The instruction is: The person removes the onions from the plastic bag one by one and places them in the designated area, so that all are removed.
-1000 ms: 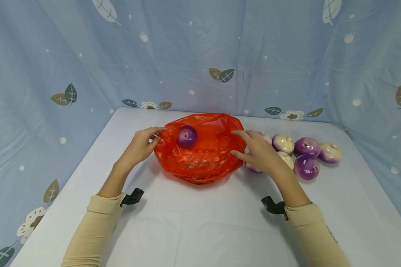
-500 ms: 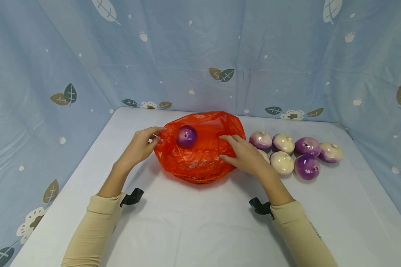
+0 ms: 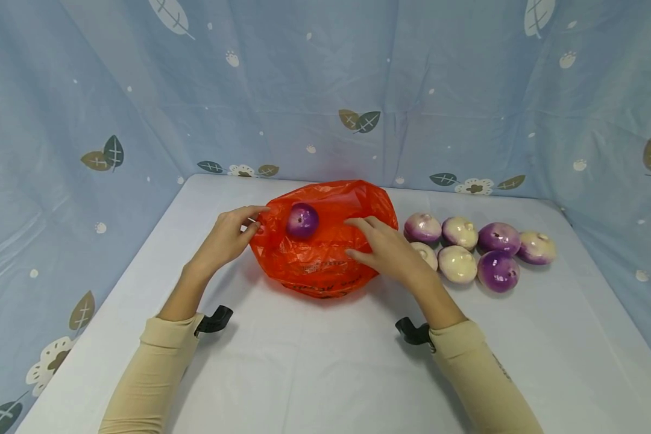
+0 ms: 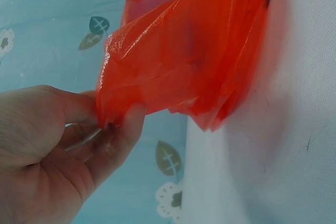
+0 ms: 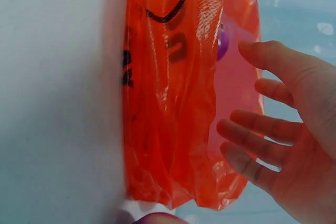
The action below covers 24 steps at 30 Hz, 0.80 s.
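Note:
A red plastic bag point(image 3: 325, 268) stands on the table with its mouth spread wide. One glossy purple onion point(image 3: 302, 220) lies inside, toward the bag's left. My left hand point(image 3: 229, 235) pinches the left edge of the bag between thumb and fingers, as the left wrist view shows at the bag's rim point(image 4: 113, 93). Over the right part of the opening hovers my right hand point(image 3: 387, 250), its fingers spread and relaxed, holding nothing. In the right wrist view its fingers point(image 5: 252, 145) are beside the bag's mouth; whether they touch the plastic I cannot tell.
To the right of the bag sit several purple-and-white onions in two rows, among them a pale onion point(image 3: 457, 264) and a dark purple onion point(image 3: 498, 271). A blue patterned curtain point(image 3: 282, 90) rises behind the white table point(image 3: 314, 361).
My right hand has shifted left, from the bag's right edge to over its opening, uncovering the nearer onions. The left hand keeps its place at the bag's edge.

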### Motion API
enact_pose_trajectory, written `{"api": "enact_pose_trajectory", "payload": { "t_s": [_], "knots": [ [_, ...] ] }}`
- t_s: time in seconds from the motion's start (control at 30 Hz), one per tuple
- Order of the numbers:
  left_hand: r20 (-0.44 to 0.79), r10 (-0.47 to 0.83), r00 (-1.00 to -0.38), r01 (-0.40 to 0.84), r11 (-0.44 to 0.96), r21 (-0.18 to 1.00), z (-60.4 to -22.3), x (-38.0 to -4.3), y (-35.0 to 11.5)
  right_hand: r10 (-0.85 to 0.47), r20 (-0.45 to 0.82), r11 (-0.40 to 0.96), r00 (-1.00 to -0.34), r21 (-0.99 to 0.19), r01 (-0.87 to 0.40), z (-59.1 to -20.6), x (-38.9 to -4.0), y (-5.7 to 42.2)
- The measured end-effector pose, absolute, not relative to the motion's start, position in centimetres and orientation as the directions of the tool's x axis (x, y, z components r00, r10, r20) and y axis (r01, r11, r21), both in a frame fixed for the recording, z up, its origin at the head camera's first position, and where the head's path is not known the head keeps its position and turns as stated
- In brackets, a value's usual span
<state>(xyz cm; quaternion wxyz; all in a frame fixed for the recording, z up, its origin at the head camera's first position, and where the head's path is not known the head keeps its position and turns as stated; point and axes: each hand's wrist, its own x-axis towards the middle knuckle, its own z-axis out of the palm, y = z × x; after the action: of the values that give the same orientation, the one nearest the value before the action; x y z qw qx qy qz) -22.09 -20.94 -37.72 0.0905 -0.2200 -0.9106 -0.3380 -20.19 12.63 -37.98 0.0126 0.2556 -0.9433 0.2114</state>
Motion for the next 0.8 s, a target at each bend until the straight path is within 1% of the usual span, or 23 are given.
{"api": "enact_pose_trajectory", "payload": {
  "t_s": [0.3,0.6,0.8],
  "knots": [
    [0.320,0.345,-0.882,0.470,0.675,0.569,-37.6,-22.0,-21.0,-0.497,0.063,0.797,-0.866,-0.361,-0.484,-37.9,-22.0,11.1],
    [0.322,0.344,-0.882,0.470,0.670,0.575,-37.8,-22.0,-21.1,-0.494,-0.024,0.796,-0.869,-0.416,-0.440,-38.8,-23.1,10.5],
    [0.326,0.337,-0.883,0.468,0.670,0.576,-37.6,-22.0,-21.0,-0.492,-0.063,0.803,-0.868,-0.419,-0.425,-39.1,-23.4,10.0]
  ]
}}
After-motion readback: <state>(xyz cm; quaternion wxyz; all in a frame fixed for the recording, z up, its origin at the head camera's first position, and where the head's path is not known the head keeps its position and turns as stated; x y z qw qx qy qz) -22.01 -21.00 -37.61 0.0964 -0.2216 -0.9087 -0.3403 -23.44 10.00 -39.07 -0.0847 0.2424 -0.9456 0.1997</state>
